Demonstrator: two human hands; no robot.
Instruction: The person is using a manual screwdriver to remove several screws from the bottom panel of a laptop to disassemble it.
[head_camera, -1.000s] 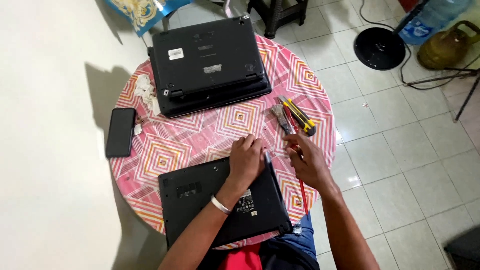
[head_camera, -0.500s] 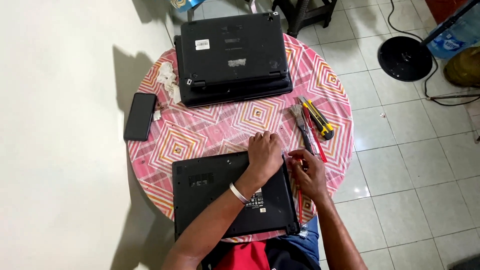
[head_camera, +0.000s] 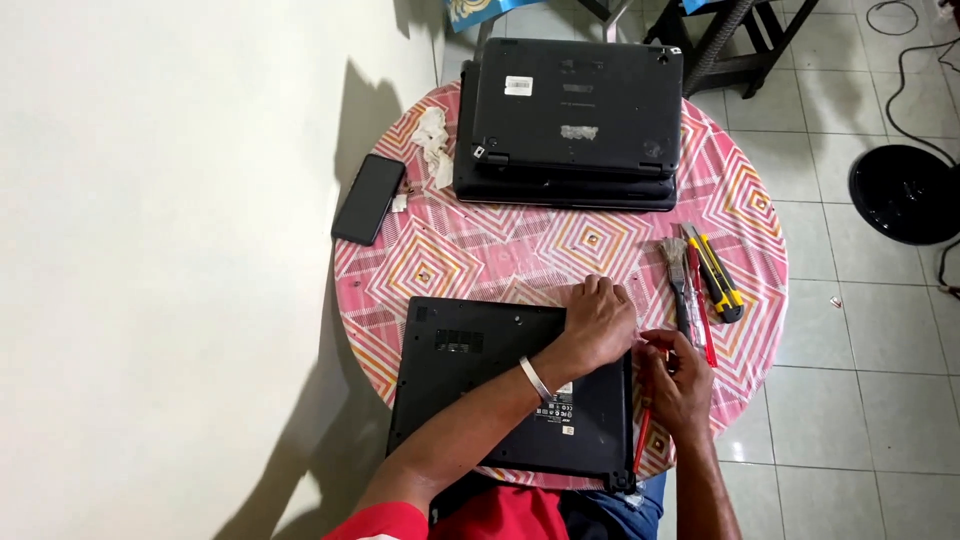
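Near laptop (head_camera: 500, 390): black, lying base-up at the near edge of the round pink patterned counter (head_camera: 470, 260).
Left hand (head_camera: 597, 322): fingers pressed flat on the laptop's far right corner, pinching nothing.
Right hand (head_camera: 680, 385): just off the laptop's right edge, grip closed on a red screwdriver (head_camera: 642, 445).
Tools: a brush (head_camera: 676, 272), a second red screwdriver (head_camera: 700, 315) and a yellow utility knife (head_camera: 716, 275) beside the right hand.
Phone (head_camera: 368, 199): black, at the counter's left edge.
Far laptops (head_camera: 570, 120): stacked, base-up.
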